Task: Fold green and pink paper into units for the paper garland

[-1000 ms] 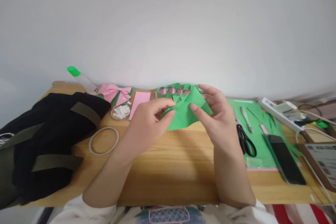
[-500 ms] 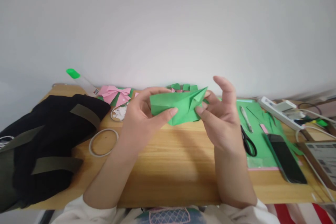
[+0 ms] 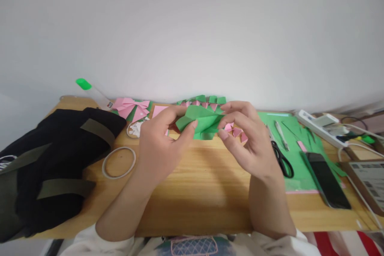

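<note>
A folded piece of green paper point(image 3: 201, 121) is held up above the wooden table point(image 3: 198, 192), its creased flaps partly spread. My left hand point(image 3: 168, 136) pinches its left part, thumb in front and fingers behind. At the paper's right end, my right hand point(image 3: 246, 136) has its thumb and index finger closed on the edge, with the other fingers curved above. Behind the hands lie small folded green and pink paper pieces point(image 3: 213, 100). A pink paper bow point(image 3: 132, 108) rests at the back left.
Black fabric point(image 3: 57, 160) covers the table's left side, with a white ring point(image 3: 119, 163) beside it. On the right are a green mat point(image 3: 300, 168), black scissors point(image 3: 282, 160), a white pen-like tool point(image 3: 281, 136), a phone point(image 3: 327, 180) and a white power strip point(image 3: 321, 128).
The green paper has been turned and its flaps look more open, with its pointed tip no longer raised at the right. My right hand's raised finger has come down toward the paper.
</note>
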Demonstrator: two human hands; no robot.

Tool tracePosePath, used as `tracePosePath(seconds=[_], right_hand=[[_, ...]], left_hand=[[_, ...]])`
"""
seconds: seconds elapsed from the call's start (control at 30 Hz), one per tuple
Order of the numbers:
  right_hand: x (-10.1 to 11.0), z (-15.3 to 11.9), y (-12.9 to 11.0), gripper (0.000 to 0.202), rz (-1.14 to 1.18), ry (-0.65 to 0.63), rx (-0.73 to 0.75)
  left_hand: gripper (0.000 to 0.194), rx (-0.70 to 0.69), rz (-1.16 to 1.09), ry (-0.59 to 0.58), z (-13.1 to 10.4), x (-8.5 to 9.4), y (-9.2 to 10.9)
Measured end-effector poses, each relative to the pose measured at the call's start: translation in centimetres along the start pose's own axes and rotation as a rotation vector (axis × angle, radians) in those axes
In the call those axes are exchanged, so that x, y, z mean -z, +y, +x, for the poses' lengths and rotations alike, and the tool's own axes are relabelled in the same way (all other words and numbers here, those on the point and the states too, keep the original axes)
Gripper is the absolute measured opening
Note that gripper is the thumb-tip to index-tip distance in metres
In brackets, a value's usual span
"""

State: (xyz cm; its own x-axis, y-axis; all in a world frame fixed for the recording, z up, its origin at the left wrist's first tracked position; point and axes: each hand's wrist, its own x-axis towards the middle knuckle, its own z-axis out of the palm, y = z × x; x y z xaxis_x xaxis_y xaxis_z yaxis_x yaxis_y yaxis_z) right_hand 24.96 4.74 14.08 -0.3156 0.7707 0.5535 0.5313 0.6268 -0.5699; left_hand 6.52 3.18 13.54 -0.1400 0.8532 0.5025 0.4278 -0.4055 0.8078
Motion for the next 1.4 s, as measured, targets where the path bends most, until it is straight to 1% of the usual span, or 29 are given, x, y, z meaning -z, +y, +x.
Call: tracePosePath(seconds=[0.07, 0.13, 0.23, 0.33, 0.4, 0.5, 0.57, 0.63, 0.7, 1.0, 1.1, 1.23, 1.33, 1.4], right_hand=[[0.1, 0.0, 0.1, 0.007, -0.062, 0.012, 0.016], [0.2, 0.0, 0.3, 0.002, -0.119, -0.017, 0.072], [0.2, 0.0, 0.5, 0.02, -0.171, -0.068, 0.159], [0.1, -0.1, 0.6, 0.027, -0.221, -0.046, 0.2], [0.0, -0.2, 0.6, 0.03, -0.302, -0.051, 0.211], [-0.1, -0.2, 0.5, 0.025, -0.449, -0.072, 0.235], [-0.2, -0.1, 0.5, 0.021, -0.488, -0.091, 0.259], [-0.2, 0.0, 0.5, 0.019, -0.493, -0.106, 0.272], [-0.3, 0.1, 0.6, 0.018, -0.504, -0.087, 0.288], [-0.2, 0.3, 0.8, 0.015, -0.471, 0.145, 0.405], [0.3, 0.2, 0.9, 0.014, -0.425, 0.18, 0.395], [1.2, 0.0, 1.2, 0.018, -0.374, 0.203, 0.33], [1.7, -0.1, 1.2, 0.019, -0.333, 0.208, 0.3], [1.6, -0.3, 0.8, 0.021, -0.308, 0.194, 0.294]], left_hand=[[0.013, -0.024, 0.051, 0.008, 0.0, 0.1, 0.0], [0.012, -0.053, 0.096, 0.001, 0.0, 0.2, 0.0], [0.011, -0.089, 0.148, -0.007, 0.0, 0.5, 0.0], [0.011, -0.111, 0.16, -0.037, 0.1, 0.6, 0.1], [0.013, -0.128, 0.164, -0.073, 0.1, 0.6, 0.2], [0.015, -0.143, 0.203, -0.139, 0.1, 0.5, 0.4], [0.014, -0.147, 0.218, -0.168, 0.1, 0.5, 0.4], [0.014, -0.139, 0.226, -0.173, 0.1, 0.5, 0.4], [0.014, -0.118, 0.231, -0.17, 0.1, 0.5, 0.4], [0.013, 0.022, 0.139, -0.17, 0.2, 0.5, 0.3], [0.013, 0.029, 0.132, -0.143, 0.3, 0.6, 0.1], [0.013, 0.0, 0.167, -0.055, 0.5, 0.9, -0.5], [0.011, -0.007, 0.174, -0.042, 0.6, 1.1, -0.8], [0.01, -0.043, 0.224, -0.036, 0.5, 1.0, -0.8]])
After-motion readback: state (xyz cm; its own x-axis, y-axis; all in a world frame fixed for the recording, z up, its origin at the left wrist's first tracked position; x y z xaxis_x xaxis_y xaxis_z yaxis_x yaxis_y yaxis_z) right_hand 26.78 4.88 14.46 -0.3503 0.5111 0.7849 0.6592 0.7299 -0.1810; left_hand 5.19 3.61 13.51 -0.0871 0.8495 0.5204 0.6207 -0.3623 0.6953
